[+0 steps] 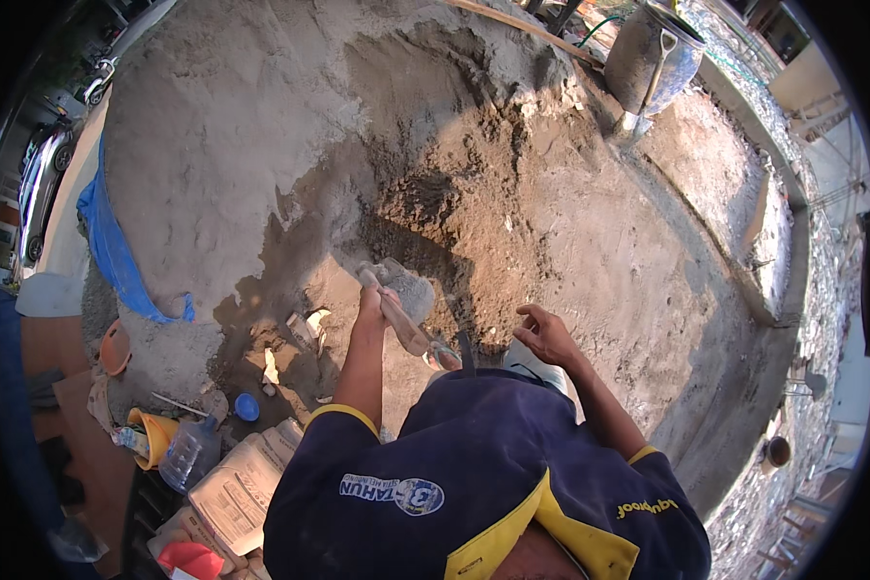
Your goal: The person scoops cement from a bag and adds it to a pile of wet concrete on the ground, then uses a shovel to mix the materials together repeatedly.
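Note:
My left hand [380, 301] is closed around the wooden shaft of a shovel [404, 322], in front of my body. The shovel's grip end slants down toward my waist. Its grey, mortar-coated blade [413, 290] shows just beyond the shaft, partly hidden by it. My right hand [547, 335] hangs to the right with bent fingers apart and nothing in them. Beyond both hands lies a mound of damp brown sand or mortar mix [478, 217], with a dark hollow on its near left side.
A second shovel [652, 80] leans on a large barrel [627, 65] at the far right. Paper cement bags [239, 496], a yellow bucket [161, 435], a clear plastic jug [191, 453] and a blue bowl [246, 407] stand lower left. A blue tarp [119, 254] edges the sand.

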A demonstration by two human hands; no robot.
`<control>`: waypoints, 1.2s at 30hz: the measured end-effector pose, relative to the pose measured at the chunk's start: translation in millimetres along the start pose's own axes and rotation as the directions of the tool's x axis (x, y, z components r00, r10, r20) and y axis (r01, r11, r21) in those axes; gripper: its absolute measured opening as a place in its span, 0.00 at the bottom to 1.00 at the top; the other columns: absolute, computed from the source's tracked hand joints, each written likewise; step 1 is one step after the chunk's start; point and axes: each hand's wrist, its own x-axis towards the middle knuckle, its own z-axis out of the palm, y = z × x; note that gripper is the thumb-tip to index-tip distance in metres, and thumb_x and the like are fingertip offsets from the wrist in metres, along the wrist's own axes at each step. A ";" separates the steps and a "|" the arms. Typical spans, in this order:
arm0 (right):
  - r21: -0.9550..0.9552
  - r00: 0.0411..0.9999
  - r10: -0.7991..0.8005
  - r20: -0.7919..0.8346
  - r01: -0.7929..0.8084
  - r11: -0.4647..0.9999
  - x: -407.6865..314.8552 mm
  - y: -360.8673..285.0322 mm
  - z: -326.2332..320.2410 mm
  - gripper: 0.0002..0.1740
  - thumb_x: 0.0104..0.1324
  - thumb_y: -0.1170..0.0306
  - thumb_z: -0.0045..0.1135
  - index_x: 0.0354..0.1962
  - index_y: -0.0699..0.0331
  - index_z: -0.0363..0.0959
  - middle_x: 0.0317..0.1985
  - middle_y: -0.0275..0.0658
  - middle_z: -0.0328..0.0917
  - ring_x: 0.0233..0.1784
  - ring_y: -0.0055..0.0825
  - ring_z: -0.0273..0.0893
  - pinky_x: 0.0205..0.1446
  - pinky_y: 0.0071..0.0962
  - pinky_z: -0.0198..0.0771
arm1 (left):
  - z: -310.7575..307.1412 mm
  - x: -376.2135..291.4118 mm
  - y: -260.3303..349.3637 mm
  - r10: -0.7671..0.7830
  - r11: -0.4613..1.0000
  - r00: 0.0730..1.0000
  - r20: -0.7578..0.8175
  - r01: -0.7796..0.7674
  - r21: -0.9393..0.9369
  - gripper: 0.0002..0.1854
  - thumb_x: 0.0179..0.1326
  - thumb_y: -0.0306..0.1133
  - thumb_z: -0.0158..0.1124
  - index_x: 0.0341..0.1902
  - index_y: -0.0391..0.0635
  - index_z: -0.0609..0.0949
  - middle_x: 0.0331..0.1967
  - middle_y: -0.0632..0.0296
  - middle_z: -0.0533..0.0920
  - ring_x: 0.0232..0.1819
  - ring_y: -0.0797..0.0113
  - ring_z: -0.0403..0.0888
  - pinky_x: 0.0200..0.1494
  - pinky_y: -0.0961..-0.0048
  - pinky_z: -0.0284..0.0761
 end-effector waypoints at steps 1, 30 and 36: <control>0.060 0.992 -0.106 0.068 0.102 0.993 17.4 -20.5 2.9 0.37 0.55 0.57 0.62 0.58 0.65 0.57 0.36 0.45 0.76 0.40 0.38 0.76 0.45 0.33 0.71 | 21.9 10.2 -5.1 0.042 0.997 0.999 -0.008 -0.042 -0.070 0.11 0.64 0.39 0.42 0.31 0.45 0.64 0.18 0.66 0.66 0.17 0.72 0.67 0.22 0.74 0.69; 0.162 0.744 -0.191 -0.641 0.374 0.913 364.8 -30.0 -71.5 0.09 0.51 0.70 0.56 0.27 0.67 0.69 0.19 0.34 0.70 0.21 0.21 0.67 0.27 0.25 0.65 | -89.8 -38.1 -176.4 0.381 0.924 0.751 -0.539 -0.290 0.250 0.10 0.61 0.37 0.52 0.40 0.45 0.70 0.24 0.62 0.73 0.22 0.69 0.75 0.18 0.79 0.68; 0.320 0.958 -0.230 -0.172 0.275 0.907 405.4 -21.9 -83.1 0.05 0.49 0.74 0.54 0.20 0.65 0.67 0.17 0.31 0.68 0.21 0.19 0.66 0.26 0.24 0.64 | -235.0 -160.9 -233.5 0.247 0.942 0.377 -0.893 -0.308 0.130 0.08 0.61 0.33 0.48 0.36 0.41 0.72 0.19 0.59 0.73 0.12 0.71 0.69 0.10 0.79 0.58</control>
